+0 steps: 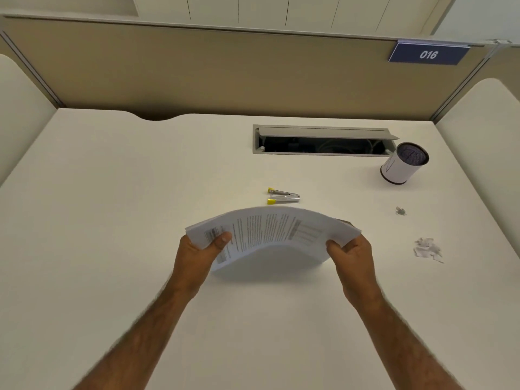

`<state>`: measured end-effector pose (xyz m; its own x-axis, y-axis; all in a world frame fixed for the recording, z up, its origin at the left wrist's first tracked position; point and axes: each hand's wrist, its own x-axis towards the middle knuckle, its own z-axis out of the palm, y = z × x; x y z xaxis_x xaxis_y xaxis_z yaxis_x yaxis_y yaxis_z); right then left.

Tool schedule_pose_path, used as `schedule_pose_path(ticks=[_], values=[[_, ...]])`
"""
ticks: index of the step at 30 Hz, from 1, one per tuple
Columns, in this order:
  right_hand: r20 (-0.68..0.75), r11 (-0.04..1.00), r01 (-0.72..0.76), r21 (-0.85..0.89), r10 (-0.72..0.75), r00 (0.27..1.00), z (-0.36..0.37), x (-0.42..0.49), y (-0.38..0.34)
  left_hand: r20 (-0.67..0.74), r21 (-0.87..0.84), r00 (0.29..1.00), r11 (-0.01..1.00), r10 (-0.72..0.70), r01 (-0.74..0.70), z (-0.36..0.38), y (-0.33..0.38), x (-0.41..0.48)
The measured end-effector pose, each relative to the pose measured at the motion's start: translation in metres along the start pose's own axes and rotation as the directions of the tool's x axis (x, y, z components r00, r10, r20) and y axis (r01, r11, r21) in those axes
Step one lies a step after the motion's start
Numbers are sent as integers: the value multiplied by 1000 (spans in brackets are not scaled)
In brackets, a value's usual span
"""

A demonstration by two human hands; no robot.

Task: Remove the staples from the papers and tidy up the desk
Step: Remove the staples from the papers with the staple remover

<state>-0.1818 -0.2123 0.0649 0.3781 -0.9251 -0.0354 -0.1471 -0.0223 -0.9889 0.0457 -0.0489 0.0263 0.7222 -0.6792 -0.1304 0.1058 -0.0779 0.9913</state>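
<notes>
Both hands grasp the stack of papers point(270, 235), bowed upward above the middle of the counter point(112, 192), left hand point(197, 251) at its 9 o'clock end, right hand point(351, 257) at 3 o'clock, staple remover point(282, 196) lying at 12 o'clock.

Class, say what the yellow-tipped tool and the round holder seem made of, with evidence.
Yellow-tipped tool: probably bare metal, going by its grey shine; the tips look like plastic. Round holder: dark mesh inside, perhaps metal; outside a matt white wrap, possibly paper.
</notes>
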Motion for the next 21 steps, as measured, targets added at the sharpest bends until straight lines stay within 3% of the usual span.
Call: schedule_pose_path(ticks=[11,15,17,21], values=[[37,992,-97,-76,100,994,-3,7,23,-38,35,996,996,-84,85,14,-9,1],[75,976,-117,-182,132,988,-17,22,16,44,34,991,991,-129,128,3,4,8],[121,984,-131,-121,146,982,-20,27,8,71,10,988,991,-134,134,0,11,7],[115,996,-75,47,69,991,-21,27,-1,32,19,999,1000,3,-3,6,25,0]])
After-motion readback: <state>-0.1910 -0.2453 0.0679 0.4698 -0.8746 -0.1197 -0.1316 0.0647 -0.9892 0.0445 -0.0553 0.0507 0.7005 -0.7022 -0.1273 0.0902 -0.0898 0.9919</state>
